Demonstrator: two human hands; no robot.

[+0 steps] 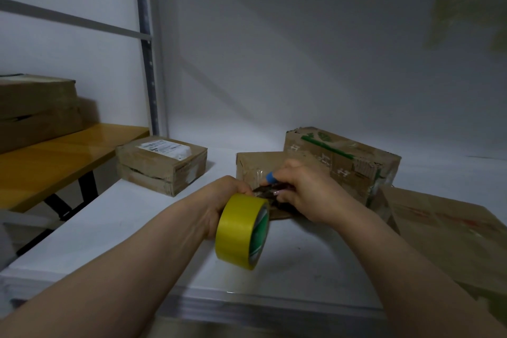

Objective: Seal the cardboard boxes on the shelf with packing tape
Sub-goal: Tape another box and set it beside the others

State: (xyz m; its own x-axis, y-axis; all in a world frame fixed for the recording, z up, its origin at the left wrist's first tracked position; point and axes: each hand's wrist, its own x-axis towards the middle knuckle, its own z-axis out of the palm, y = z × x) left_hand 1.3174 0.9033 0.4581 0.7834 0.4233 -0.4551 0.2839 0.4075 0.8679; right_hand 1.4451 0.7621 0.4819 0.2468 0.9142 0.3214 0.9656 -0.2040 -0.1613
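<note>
– listing item one, the tape?
– tape roll (238,230), yellow, green print on its core. held in the left grip (219,202), fingers curled round its rim, above the front of the white shelf (109,228).
– item two?
– right grip (304,192), closed round a blue-tipped tool (270,177), over the small box (255,166) mid-shelf.
– remaining boxes?
– green-printed box (343,162) just behind it; labelled box (162,166) to the left, well apart; large flat box (452,241) at right. stacked boxes (35,110) on the wooden tabletop (55,164).
</note>
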